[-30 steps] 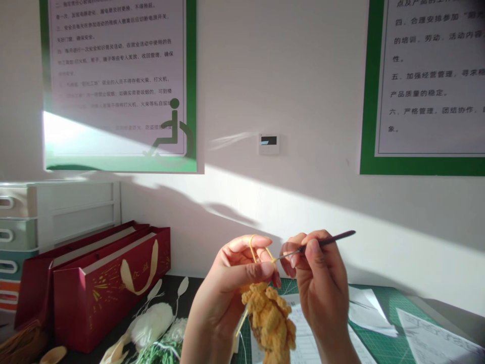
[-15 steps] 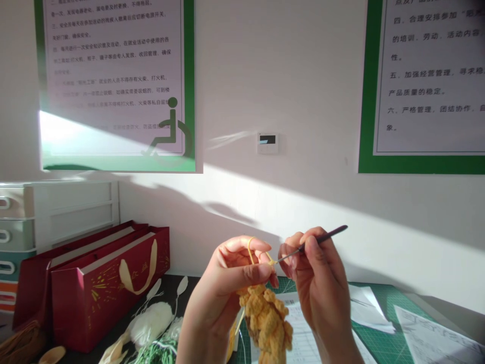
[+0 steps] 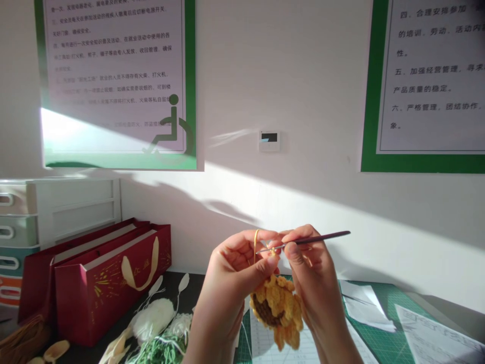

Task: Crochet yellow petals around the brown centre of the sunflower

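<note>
Pinching a slim crochet hook [image 3: 318, 237] between thumb and fingertips, the right hand [image 3: 312, 273] meets the left hand [image 3: 231, 273], which carries yellow yarn [image 3: 255, 245] over a raised finger and presses a crocheted flower [image 3: 276, 311] just below, its petals ringing much of a brown centre [image 3: 265, 311].

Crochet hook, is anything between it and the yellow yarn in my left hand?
Nothing visible is in the way. The crochet hook, held in the right hand, reaches across to the yellow yarn strung over the left hand, its tip right beside the strand. The crocheted yellow piece hangs below, clear of that path.
</note>
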The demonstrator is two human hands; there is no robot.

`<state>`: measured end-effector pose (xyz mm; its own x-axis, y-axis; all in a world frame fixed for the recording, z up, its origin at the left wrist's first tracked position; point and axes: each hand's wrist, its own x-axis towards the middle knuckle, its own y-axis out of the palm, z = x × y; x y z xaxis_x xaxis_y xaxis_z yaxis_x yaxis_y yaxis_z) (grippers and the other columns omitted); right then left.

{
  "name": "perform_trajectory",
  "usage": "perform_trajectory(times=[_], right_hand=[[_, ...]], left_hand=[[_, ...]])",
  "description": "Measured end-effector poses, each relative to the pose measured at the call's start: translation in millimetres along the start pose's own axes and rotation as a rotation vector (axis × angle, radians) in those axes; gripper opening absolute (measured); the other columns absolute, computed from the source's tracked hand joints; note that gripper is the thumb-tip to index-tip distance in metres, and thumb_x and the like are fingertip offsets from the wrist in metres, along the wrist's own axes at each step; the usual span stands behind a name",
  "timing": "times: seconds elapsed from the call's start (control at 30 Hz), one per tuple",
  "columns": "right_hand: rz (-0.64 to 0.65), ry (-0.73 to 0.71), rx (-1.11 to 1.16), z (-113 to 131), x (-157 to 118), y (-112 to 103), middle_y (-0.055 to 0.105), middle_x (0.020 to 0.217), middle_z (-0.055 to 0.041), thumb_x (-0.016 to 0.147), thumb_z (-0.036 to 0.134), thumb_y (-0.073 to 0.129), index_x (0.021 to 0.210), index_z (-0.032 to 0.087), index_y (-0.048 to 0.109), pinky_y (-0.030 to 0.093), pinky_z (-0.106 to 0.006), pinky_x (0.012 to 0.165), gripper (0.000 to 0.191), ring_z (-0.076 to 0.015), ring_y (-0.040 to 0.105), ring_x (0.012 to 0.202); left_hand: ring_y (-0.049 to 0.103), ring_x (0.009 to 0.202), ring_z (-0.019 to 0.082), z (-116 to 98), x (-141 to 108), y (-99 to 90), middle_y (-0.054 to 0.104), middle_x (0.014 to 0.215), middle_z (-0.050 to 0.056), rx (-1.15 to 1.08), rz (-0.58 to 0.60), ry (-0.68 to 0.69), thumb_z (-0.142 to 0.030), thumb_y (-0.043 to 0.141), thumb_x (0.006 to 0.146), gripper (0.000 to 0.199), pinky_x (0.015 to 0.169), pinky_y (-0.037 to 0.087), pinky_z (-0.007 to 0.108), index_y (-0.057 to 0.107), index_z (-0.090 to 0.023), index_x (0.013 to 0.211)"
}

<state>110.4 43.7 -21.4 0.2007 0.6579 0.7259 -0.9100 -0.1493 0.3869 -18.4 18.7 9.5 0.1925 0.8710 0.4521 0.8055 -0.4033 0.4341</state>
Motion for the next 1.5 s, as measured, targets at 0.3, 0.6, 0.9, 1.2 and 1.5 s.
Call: perform_trajectory(times=[0.3, 0.6, 0.9, 1.2, 1.5], right_hand=[[-0.032, -0.052, -0.006, -5.8, 2.7, -7.3, 0.075, 0.085, -0.0006, 0.094, 0.035, 0.07, 0.092, 0.027, 0.06, 0.059, -0.035, 0.074, 0.012, -0.0192, 0.073, 0.079], [0.027, -0.081, 0.036, -6.7, 4.2, -12.5, 0.076, 0.082, -0.0001, 0.099, 0.031, 0.064, 0.094, 0.028, 0.058, 0.056, -0.035, 0.076, 0.008, -0.0192, 0.073, 0.085], [0.074, -0.166, -0.006, -1.5, 5.2, -12.8, 0.078, 0.084, 0.0003, 0.101, 0.032, 0.06, 0.097, 0.028, 0.058, 0.057, -0.038, 0.077, 0.007, -0.0184, 0.071, 0.076], [0.207, -0.374, -0.146, 9.0, 7.1, -22.8, 0.076, 0.089, -0.001, 0.104, 0.026, 0.055, 0.105, 0.029, 0.059, 0.056, -0.038, 0.074, 0.005, -0.0201, 0.072, 0.086], [0.255, -0.592, -0.321, 18.5, 6.0, -21.6, 0.077, 0.094, -0.0018, 0.102, 0.013, 0.054, 0.108, 0.027, 0.062, 0.052, -0.045, 0.079, 0.017, -0.0206, 0.067, 0.086]], left_hand=[[0.071, 0.069, 0.012, -2.7, -1.4, -6.0, 0.076, 0.074, 0.002, 0.014, -0.039, -0.012, -0.013, 0.094, 0.068, 0.022, 0.066, 0.057, 0.018, 0.085, -0.016, 0.088], [0.073, 0.071, 0.013, -2.5, -0.1, -9.6, 0.077, 0.075, 0.002, 0.017, -0.003, -0.035, -0.014, 0.093, 0.072, 0.022, 0.07, 0.057, 0.019, 0.084, -0.017, 0.091], [0.073, 0.07, 0.012, 2.7, 1.5, -15.5, 0.078, 0.074, 0.003, -0.019, 0.039, -0.019, -0.014, 0.092, 0.074, 0.018, 0.068, 0.056, 0.017, 0.084, -0.017, 0.09], [0.072, 0.069, 0.011, -1.5, 0.3, -10.0, 0.077, 0.074, 0.002, 0.006, 0.003, -0.049, -0.014, 0.092, 0.074, 0.019, 0.066, 0.055, 0.016, 0.084, -0.016, 0.092], [0.07, 0.07, 0.011, 6.2, 5.6, -12.9, 0.075, 0.073, 0.002, -0.029, 0.071, -0.008, -0.014, 0.09, 0.077, 0.018, 0.068, 0.056, 0.019, 0.084, -0.016, 0.094]])
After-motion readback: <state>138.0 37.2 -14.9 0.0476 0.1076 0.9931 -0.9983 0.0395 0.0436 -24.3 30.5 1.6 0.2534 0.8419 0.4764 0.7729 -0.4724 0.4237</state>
